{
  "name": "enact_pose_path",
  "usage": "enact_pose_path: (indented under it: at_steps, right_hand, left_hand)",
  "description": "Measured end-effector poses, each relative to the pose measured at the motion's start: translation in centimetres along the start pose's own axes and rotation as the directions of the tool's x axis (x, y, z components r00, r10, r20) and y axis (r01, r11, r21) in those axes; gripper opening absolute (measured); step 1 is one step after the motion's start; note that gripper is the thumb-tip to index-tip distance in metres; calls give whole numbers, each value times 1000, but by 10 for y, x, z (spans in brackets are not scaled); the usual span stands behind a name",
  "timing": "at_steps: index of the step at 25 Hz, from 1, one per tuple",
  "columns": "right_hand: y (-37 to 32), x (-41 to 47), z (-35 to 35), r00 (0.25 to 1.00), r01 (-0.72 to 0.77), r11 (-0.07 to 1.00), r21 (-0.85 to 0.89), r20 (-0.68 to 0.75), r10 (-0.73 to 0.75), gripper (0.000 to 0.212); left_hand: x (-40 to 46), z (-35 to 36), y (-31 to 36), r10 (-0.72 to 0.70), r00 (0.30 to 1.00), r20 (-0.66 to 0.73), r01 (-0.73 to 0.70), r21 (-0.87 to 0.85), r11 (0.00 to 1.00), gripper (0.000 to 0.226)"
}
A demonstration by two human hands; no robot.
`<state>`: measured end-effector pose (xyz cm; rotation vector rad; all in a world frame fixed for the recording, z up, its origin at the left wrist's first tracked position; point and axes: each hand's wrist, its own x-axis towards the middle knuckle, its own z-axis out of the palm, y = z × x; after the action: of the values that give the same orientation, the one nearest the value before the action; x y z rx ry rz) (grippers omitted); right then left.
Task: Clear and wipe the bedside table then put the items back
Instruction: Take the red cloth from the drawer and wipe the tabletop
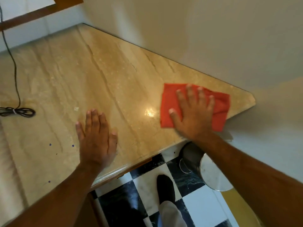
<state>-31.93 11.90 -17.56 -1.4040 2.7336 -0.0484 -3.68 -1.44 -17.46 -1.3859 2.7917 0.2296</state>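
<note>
The bedside table [91, 76] has a beige marble top with darker veins and fills the left and middle of the view. An orange-red cloth [168, 104] lies flat near the table's right corner. My right hand [192, 115] presses on the cloth with fingers spread and straight. My left hand [95, 138] rests flat on the bare marble near the front edge, fingers straight, holding nothing.
A black cable [11, 59] runs down the left side to a tied bundle [18, 111] on the marble. A metal pedal bin [211, 171] stands on the black-and-white tiled floor [144, 184] beside the table. The wall [213, 38] borders the table's far edge. Small purple spots [50, 144] mark the marble.
</note>
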Motion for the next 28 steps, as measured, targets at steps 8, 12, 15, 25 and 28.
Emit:
enact_pose_path:
  at_steps: [8,12,15,25,28]
  right_hand:
    - [110,-30,-15,995,14,999,-35,99,-10,76]
    - [9,-62,-13,983,-172,984,51,70,168,74]
    - [-60,-113,-2,968,187,976,108,149,-202,72]
    - [-5,61,-13,996,85,996,-18,33,-85,72]
    - [-16,-25,-4,985,168,985,-39,55,-166,72]
  left_hand:
    - [1,-4,2,-14,1000,20,14,-41,999,70]
    - [-1,-5,3,-7,999,50,9,-22,1000,72]
    - [0,-5,1,0,998,55,2,-34,999,73]
    - [-1,-10,0,-8,998,62,18,-165,986,74]
    - [-4,-18,-9,-13,996,91,38,-277,960,76]
